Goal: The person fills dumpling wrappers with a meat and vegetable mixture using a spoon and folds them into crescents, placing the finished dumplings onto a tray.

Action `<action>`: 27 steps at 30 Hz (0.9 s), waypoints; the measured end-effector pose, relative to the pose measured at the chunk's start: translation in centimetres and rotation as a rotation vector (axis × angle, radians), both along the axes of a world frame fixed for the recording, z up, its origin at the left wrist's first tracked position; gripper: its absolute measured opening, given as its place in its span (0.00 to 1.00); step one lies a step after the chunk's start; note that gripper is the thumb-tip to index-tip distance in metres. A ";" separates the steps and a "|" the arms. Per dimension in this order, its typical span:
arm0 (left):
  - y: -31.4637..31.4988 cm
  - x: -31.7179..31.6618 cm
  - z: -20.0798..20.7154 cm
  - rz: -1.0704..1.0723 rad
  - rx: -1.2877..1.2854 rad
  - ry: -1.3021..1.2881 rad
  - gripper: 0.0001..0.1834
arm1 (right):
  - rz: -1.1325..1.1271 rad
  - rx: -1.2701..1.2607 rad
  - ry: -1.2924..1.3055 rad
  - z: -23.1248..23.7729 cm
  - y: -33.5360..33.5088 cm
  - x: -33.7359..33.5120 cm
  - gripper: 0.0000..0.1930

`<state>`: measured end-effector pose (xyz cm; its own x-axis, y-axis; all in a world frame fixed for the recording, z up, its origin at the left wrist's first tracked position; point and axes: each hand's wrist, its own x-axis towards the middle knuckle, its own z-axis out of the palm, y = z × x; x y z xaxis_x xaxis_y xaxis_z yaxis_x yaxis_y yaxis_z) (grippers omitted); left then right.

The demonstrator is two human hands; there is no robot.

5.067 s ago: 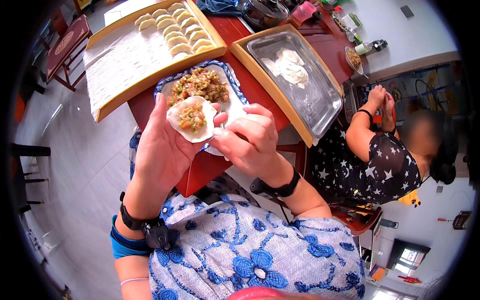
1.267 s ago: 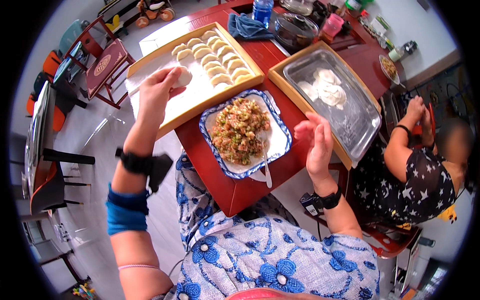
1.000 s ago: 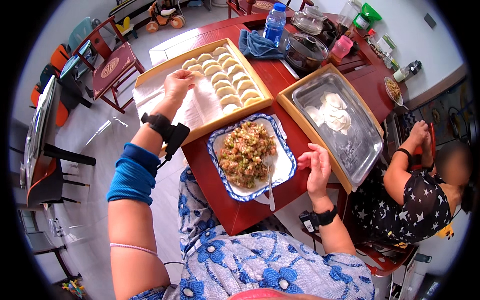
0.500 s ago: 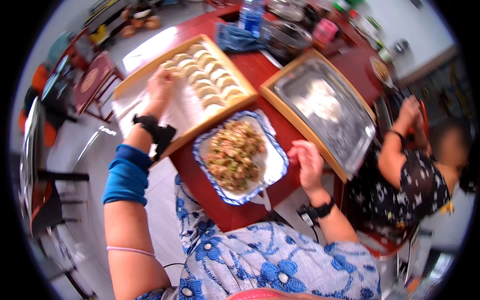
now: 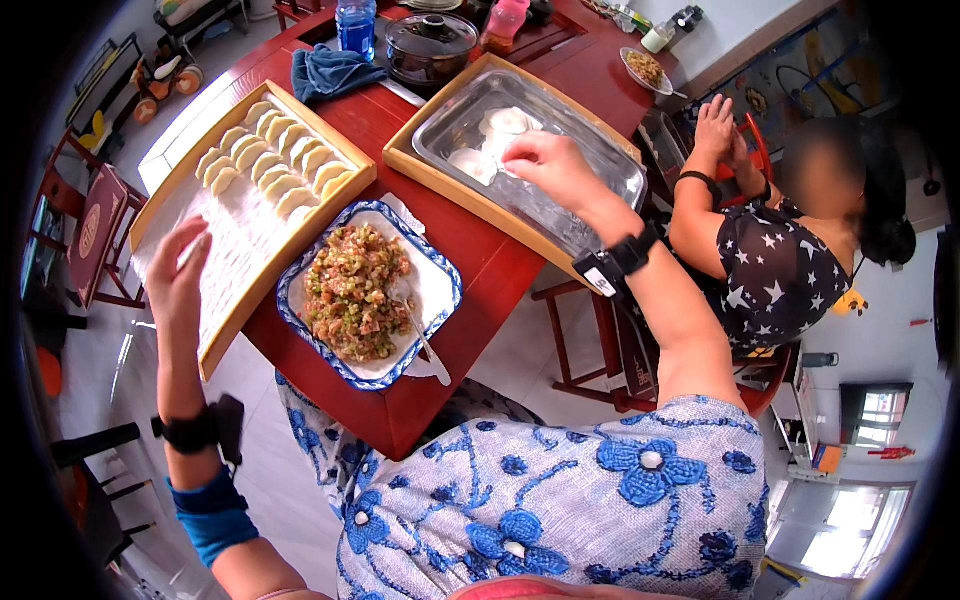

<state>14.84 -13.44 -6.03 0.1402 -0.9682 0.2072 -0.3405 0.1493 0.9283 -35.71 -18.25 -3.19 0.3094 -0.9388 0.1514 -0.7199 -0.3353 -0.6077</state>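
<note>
Dish [image 5: 432, 278] white, rim [image 5: 457, 290] blue-patterned; filling [image 5: 350, 290] brown, flecked green, pink; dumplings [image 5: 270, 160] cream; wrappers [image 5: 473, 164] white; table [image 5: 480, 262] deep red.

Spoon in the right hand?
No, the spoon rests in the blue-rimmed dish, while the right hand is over the metal tray.

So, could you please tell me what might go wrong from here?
The wrappers lie overlapping in the metal tray, so the right hand could pull up two stuck together. The spoon has its handle jutting past the rim of the square dish, where it might get knocked. The dumplings sit close together in rows, so neighbours may stick.
</note>
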 end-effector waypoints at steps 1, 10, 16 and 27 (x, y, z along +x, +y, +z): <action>1.7 -1.2 0.8 -0.016 0.029 0.016 0.09 | 0.084 -0.059 0.164 -0.4 -0.5 0.0 0.05; 9.5 -5.9 3.0 -0.125 0.026 0.211 0.07 | 0.391 -0.402 0.798 -2.0 -2.5 2.5 0.02; 11.1 -10.5 5.2 -0.319 0.299 0.504 0.09 | -0.057 0.248 -0.127 -0.7 -2.3 -0.8 0.02; 12.4 -17.4 3.8 -0.493 0.438 1.404 0.22 | 0.570 -0.115 -0.224 6.2 12.3 14.9 0.06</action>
